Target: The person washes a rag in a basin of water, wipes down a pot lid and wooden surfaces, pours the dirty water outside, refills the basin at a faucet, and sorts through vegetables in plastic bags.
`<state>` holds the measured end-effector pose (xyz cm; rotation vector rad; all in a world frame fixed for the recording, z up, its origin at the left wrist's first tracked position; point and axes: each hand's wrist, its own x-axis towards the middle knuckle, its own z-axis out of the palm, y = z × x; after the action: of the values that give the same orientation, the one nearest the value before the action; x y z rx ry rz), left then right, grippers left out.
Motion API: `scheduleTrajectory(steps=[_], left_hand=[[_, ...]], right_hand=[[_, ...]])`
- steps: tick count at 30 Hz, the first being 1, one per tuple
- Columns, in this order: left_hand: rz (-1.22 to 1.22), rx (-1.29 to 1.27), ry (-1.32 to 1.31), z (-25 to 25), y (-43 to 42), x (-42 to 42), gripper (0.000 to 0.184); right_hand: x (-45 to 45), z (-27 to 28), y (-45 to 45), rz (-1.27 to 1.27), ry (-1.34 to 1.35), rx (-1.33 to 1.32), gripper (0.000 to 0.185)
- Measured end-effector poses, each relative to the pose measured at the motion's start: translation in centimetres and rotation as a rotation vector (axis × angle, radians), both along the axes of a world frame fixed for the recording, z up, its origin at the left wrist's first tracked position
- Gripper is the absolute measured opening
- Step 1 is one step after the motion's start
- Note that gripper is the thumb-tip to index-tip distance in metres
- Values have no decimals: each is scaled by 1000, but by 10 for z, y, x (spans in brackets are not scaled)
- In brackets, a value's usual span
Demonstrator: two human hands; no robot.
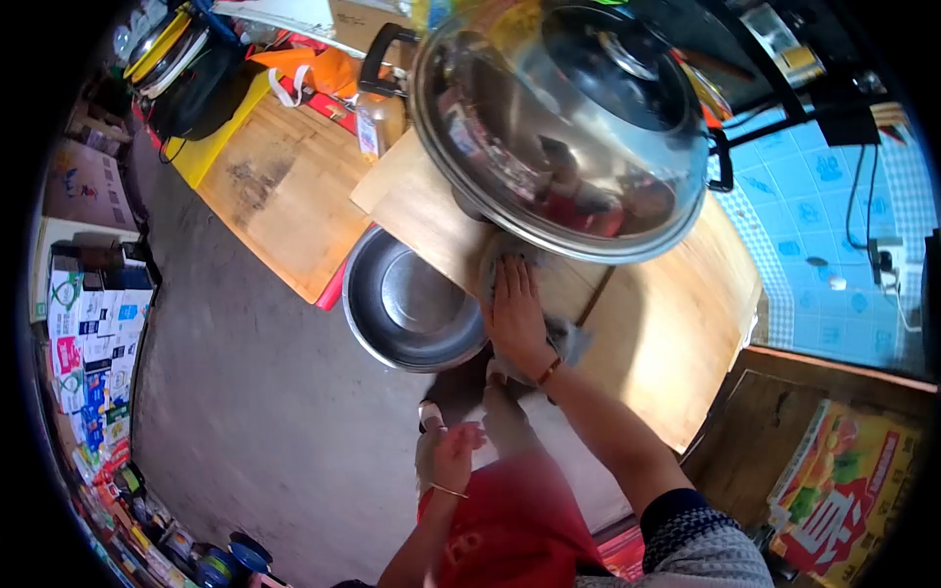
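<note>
My right hand (517,309) presses a greyish cloth (570,343) against the light wooden tabletop (657,333). Its fingers are stretched out and point toward the large pot, with the cloth held under the palm. My left hand (457,453) hangs in the air over my lap, fingers loosely bent and somewhat blurred, nothing visible in it. A large pot lid (490,147), shiny and domed with a black knob, rises just beyond the right hand. Below the table edge, left of that hand, is a round metal basin (404,309).
A wooden board (260,186) with dark stains lies at the left, near an orange bag (328,71) and a bottle (379,125). Stacked boxed goods (93,323) line the far left. A colourful printed carton (833,500) lies at lower right. Blue tiles (823,216) cover the wall.
</note>
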<state>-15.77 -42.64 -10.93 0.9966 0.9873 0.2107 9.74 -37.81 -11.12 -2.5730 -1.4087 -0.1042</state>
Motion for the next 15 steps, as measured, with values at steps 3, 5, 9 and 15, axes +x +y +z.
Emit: scheduleTrajectory(steps=[3, 5, 9, 15], left_hand=[[9, 9, -3, 14, 7, 12, 20], [13, 76, 31, 14, 19, 7, 19], [73, 192, 138, 13, 43, -6, 18], [125, 191, 179, -8, 19, -49, 18]], right_hand=[[21, 3, 39, 222, 135, 140, 56], [32, 13, 52, 317, 209, 76, 53], [37, 25, 69, 430, 203, 92, 52], [3, 5, 76, 283, 266, 175, 52]])
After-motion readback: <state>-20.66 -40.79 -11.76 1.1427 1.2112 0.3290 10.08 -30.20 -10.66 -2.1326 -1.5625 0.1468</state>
